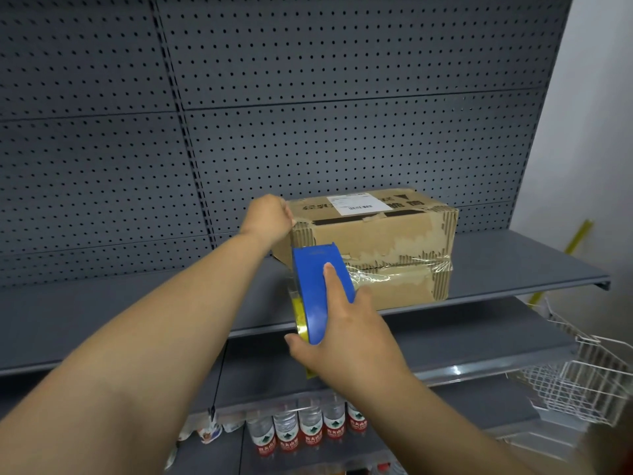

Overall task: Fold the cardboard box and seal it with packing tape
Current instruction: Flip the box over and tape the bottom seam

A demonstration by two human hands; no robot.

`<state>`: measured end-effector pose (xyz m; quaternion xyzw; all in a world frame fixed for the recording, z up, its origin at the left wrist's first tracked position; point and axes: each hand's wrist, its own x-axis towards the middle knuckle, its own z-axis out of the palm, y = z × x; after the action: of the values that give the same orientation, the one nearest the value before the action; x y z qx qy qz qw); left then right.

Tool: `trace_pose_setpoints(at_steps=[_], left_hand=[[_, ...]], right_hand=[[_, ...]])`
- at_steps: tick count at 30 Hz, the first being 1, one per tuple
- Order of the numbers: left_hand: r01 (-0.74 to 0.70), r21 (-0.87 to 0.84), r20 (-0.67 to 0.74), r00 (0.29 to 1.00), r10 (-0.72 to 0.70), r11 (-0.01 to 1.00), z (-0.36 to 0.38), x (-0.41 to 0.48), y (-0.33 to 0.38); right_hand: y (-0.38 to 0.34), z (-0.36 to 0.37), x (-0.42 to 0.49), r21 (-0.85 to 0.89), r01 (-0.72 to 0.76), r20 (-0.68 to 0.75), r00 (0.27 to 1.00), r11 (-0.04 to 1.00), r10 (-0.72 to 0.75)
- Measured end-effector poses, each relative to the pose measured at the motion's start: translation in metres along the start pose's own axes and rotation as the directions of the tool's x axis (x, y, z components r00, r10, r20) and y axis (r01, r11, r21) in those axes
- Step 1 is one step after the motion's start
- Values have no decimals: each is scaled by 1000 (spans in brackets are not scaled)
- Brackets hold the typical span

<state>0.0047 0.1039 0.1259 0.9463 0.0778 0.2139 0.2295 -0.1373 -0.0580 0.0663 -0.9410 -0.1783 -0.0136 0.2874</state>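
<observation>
A worn brown cardboard box (383,231) lies on its side on the grey metal shelf (513,258), a white shipping label on its top face. Clear packing tape runs along the closed seam of its front face. My left hand (270,217) grips the box's upper left corner. My right hand (346,337) holds a blue tape dispenser (318,286) with a yellowish tape roll inside it, index finger stretched along its blue cover. The dispenser's head presses against the left end of the front seam.
A grey pegboard wall (308,97) backs the shelf. A lower shelf holds several water bottles (308,430) with red labels. White wire baskets (582,378) hang at the lower right. A yellow strip (575,238) leans against the white wall at the right.
</observation>
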Motion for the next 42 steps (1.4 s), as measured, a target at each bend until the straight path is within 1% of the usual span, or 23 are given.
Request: trace_pose_setpoints(at_steps=[4, 7, 8, 9, 10, 11, 13, 15, 17, 19, 21, 25, 30, 34, 37, 42], left_hand=[[-77, 107, -26, 996, 81, 991, 12, -3, -9], [-94, 107, -53, 994, 100, 990, 16, -1, -16], [-141, 113, -69, 986, 150, 983, 15, -2, -18], [-224, 132, -68, 970, 234, 966, 15, -3, -18], [-312, 148, -40, 946, 321, 938, 15, -5, -19], [-368, 163, -3, 928, 373, 915, 15, -8, -18], [-389, 212, 67, 921, 383, 897, 15, -15, -19], [-396, 227, 119, 918, 378, 890, 14, -17, -22], [-443, 240, 177, 895, 410, 864, 15, -15, -24], [-475, 272, 200, 878, 434, 837, 18, -8, -25], [-456, 250, 182, 888, 421, 854, 23, 0, -26], [-419, 138, 133, 906, 402, 898, 20, 19, -19], [-259, -43, 163, 951, 262, 965, 7, 57, -4], [-204, -52, 148, 966, 210, 978, 5, 86, -3], [-187, -80, 157, 968, 197, 979, 7, 103, -4], [-165, -141, 178, 966, 189, 976, 7, 112, -2]], right_hand=[[3, 3, 3, -6, -7, -1, 1000, 1000, 7], [5, 6, 6, -29, -9, 4, 1000, 1000, 9], [6, 7, 7, -26, -12, 8, 1000, 1000, 12], [7, 8, 8, -22, -13, 8, 1000, 1000, 13], [8, 8, 9, -21, -13, 6, 1000, 1000, 13], [9, 9, 10, -24, -13, 6, 1000, 1000, 13], [10, 9, 11, -38, -11, 6, 1000, 999, 11], [11, 9, 13, -54, -13, 4, 1000, 998, 13], [12, 8, 15, -65, -9, -4, 1000, 998, 9], [12, 7, 19, -59, -1, -20, 1000, 998, 0], [11, 4, 24, -37, -2, -21, 1000, 999, 2], [6, -5, 36, -35, -3, -17, 1000, 999, 2], [-9, -22, 67, -87, 7, -73, 997, 996, -14], [-19, -27, 99, -158, -2, -80, 997, 987, -11], [-25, -27, 114, -197, 3, -80, 997, 980, -19], [-33, -26, 122, -178, -4, -101, 995, 984, -14]])
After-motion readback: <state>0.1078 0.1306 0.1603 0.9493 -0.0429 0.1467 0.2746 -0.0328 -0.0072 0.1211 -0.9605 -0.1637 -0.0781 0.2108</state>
